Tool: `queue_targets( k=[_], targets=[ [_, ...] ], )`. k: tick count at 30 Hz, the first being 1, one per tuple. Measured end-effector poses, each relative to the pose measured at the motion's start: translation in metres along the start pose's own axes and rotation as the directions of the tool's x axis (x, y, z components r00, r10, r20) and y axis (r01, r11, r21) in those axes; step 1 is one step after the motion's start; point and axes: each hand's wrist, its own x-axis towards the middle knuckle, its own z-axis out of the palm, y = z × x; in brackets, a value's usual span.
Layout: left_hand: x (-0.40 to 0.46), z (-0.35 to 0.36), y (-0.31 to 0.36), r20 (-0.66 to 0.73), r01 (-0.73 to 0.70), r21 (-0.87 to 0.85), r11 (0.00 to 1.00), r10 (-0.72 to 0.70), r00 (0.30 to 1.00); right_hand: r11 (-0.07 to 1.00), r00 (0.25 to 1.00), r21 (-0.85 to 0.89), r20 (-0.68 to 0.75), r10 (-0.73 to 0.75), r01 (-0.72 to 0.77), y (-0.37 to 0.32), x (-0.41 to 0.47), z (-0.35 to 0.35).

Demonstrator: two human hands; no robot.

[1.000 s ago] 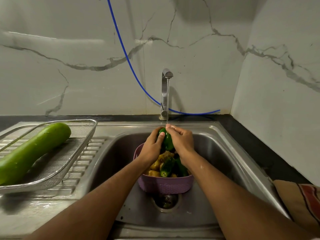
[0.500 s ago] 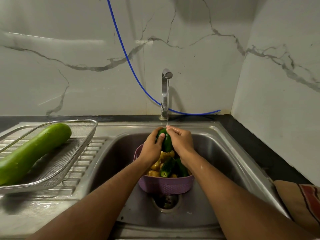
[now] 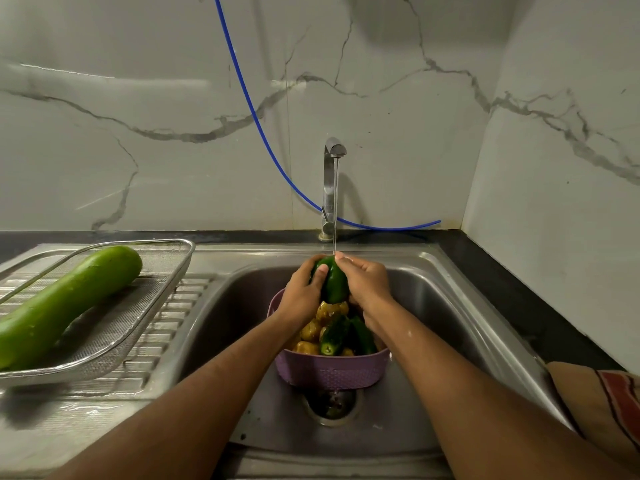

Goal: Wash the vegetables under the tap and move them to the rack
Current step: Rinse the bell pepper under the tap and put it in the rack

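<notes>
Under the tap (image 3: pixel 334 174), at the back edge of the sink (image 3: pixel 460 306), I hold a green pepper (image 3: pixel 333 280) between both hands so the thin stream lands on its top end. My left hand (image 3: pixel 302 295) wraps the pepper's left side, thumb pressed across its front; my right hand (image 3: pixel 367 284) curls its fingers round the right side, fingertips up at the stream. Both hands grip the pepper, which I judge suits turning and rubbing it while it is wet and slippery. I keep the pepper directly above the purple basket (image 3: pixel 332 372), which sits over the drain and holds the remaining yellow and green peppers, so a dropped one should fall back among them and runoff rinses the pile. On the drainboard at the sink's left edge stands the rack (image 3: pixel 131 327), already carrying a gourd (image 3: pixel 62 303) laid diagonally. Its right part is free, near enough for a short carry. Judged progress: washing step under way, most peppers not yet moved.
</notes>
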Motion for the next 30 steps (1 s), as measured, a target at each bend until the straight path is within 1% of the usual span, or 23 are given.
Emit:
queue_targets(
  k=[3,7,9,12,15,17,20,23,25,27,30],
  targets=[
    [0.0,-0.002,0.002,-0.007,0.014,-0.036,0.999,-0.015,1.0,0.999,1.0,0.042,0.008,0.0,0.0,-0.003,-0.001,-0.001],
    [-0.006,-0.008,0.007,0.017,-0.055,-0.042,0.998,0.056,0.998,0.985,0.997,0.171,-0.065,0.039,-0.027,-0.01,0.002,0.0],
    [-0.007,-0.01,0.007,0.013,-0.056,-0.062,0.996,0.057,0.998,0.975,0.997,0.215,-0.044,0.064,-0.053,-0.012,0.001,0.001],
    [-0.006,-0.008,0.01,-0.018,-0.002,-0.163,0.987,-0.001,1.0,0.961,0.996,0.263,0.037,0.083,-0.089,-0.011,-0.003,0.002],
    [-0.005,-0.006,0.014,-0.01,0.09,-0.273,0.958,-0.096,0.995,0.948,0.993,0.308,0.106,0.056,-0.086,-0.012,-0.005,0.001],
    [-0.006,-0.005,0.015,0.044,0.165,-0.32,0.933,-0.159,0.986,0.95,0.992,0.298,0.106,0.066,-0.096,-0.014,-0.007,-0.001],
    [-0.006,-0.005,0.014,0.087,0.239,-0.362,0.901,-0.223,0.971,0.957,0.993,0.266,0.052,0.107,-0.117,-0.013,-0.009,0.003],
    [-0.004,-0.011,0.012,0.063,0.219,-0.354,0.909,-0.21,0.976,0.954,0.99,0.263,0.018,0.14,-0.14,-0.012,-0.01,0.011],
    [-0.004,-0.013,0.011,0.056,0.197,-0.318,0.927,-0.189,0.98,0.959,0.989,0.246,0.004,0.148,-0.144,-0.012,-0.011,0.012],
    [-0.004,-0.011,0.012,0.048,0.209,-0.318,0.925,-0.204,0.978,0.976,0.996,0.197,0.006,0.09,-0.09,-0.012,-0.012,0.009],
    [-0.005,-0.006,0.018,0.016,0.243,-0.361,0.9,-0.254,0.967,0.994,0.994,0.104,0.096,-0.057,0.047,-0.013,-0.012,0.002]
  ],
)
